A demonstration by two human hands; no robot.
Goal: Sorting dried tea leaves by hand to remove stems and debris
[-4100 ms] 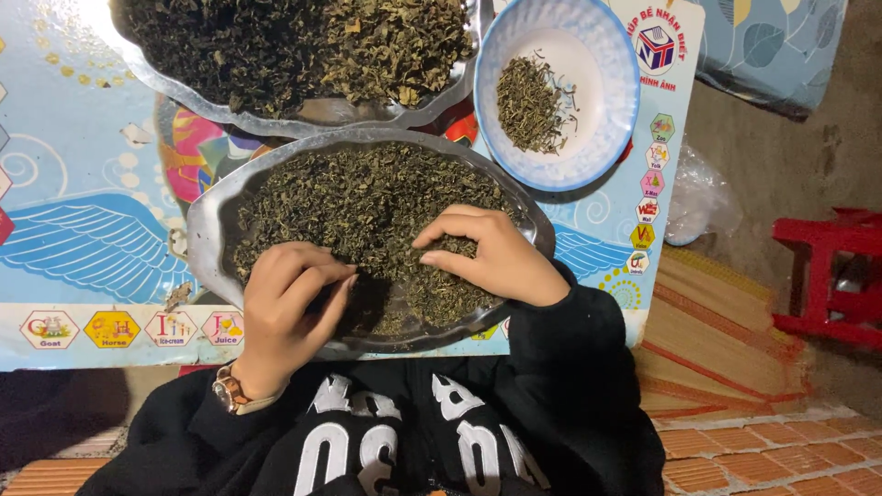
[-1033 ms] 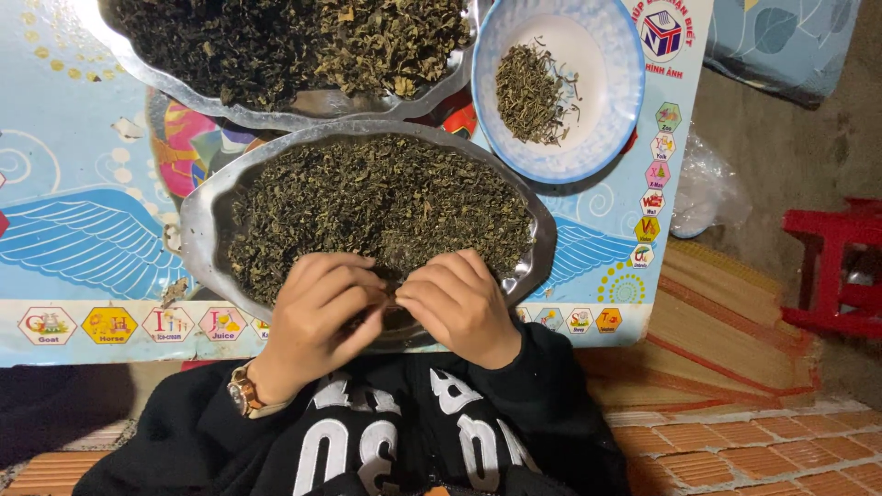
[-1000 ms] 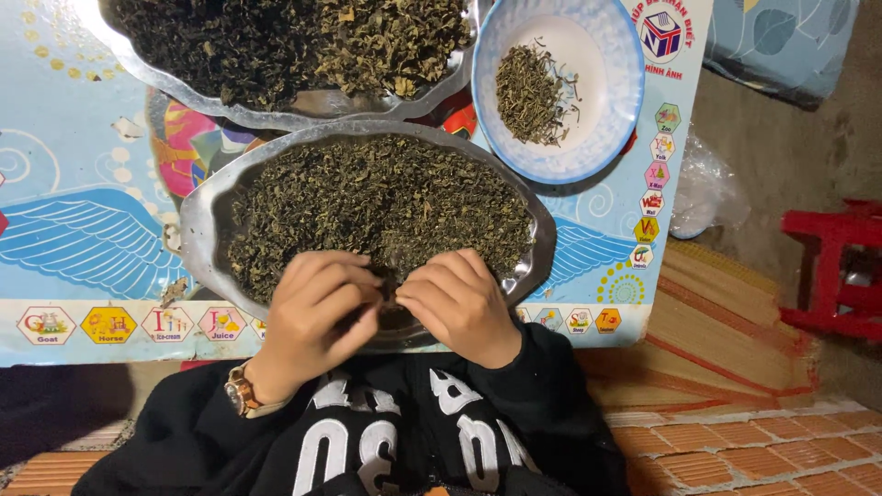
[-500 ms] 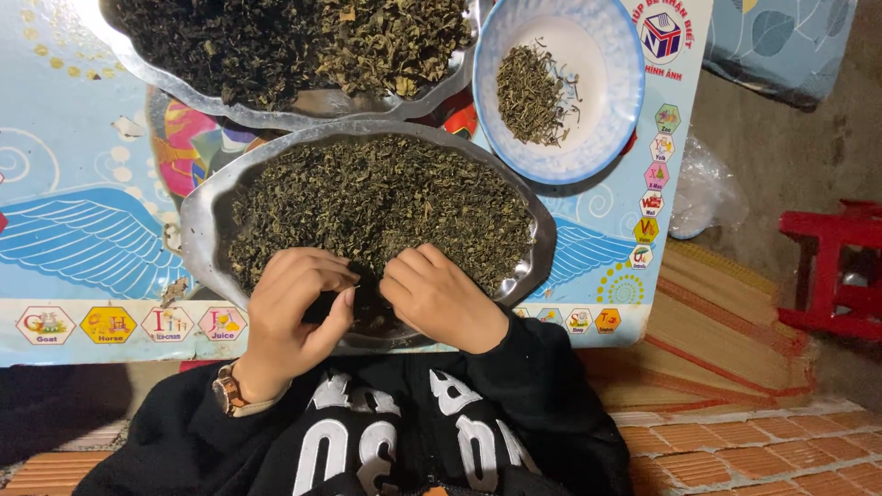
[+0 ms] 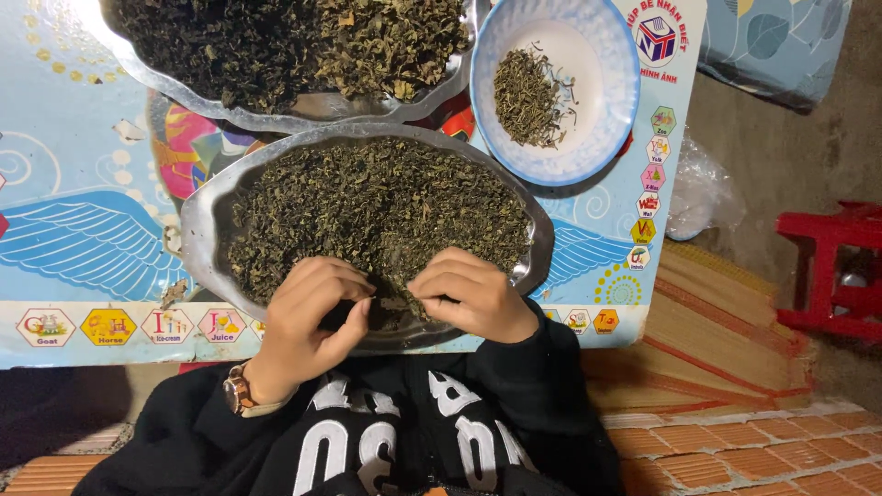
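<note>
A colourful printed mat [image 5: 83, 239] covers the surface and carries all the vessels. On it, nearest the person, sits an oval metal tray [image 5: 197, 248] filled with dried dark-green leaves [image 5: 377, 202]. A second metal tray [image 5: 432, 92], touching the far rim of the first, holds a coarser heap of similar leaves. A blue-and-white bowl [image 5: 606, 83] stands just beside both trays on the right and contains a small pile of finer leaf pieces [image 5: 528, 96].

Handling, as judged from appearance: the dried leaves look very light, brittle and loose. They crumble under pressure and scatter if swept fast. They are best taken in small pinches between fingertip and thumb, or spread with flat fingers. The tray looks thin and rigid; its rolled rim is the natural place to hold it.

Hand pose: both hands rest at the near edge of the oval tray, close together with fingertips almost meeting. The left hand [image 5: 308, 312] is curled, fingers bent inward over the leaves, a watch [image 5: 241, 393] on its wrist. The right hand [image 5: 469, 294] is arched, fingertips pressed down into the leaf layer. Whether either hand pinches a single piece cannot be told; neither grips the tray. Black sleeves [image 5: 542, 377] cover both forearms.
</note>
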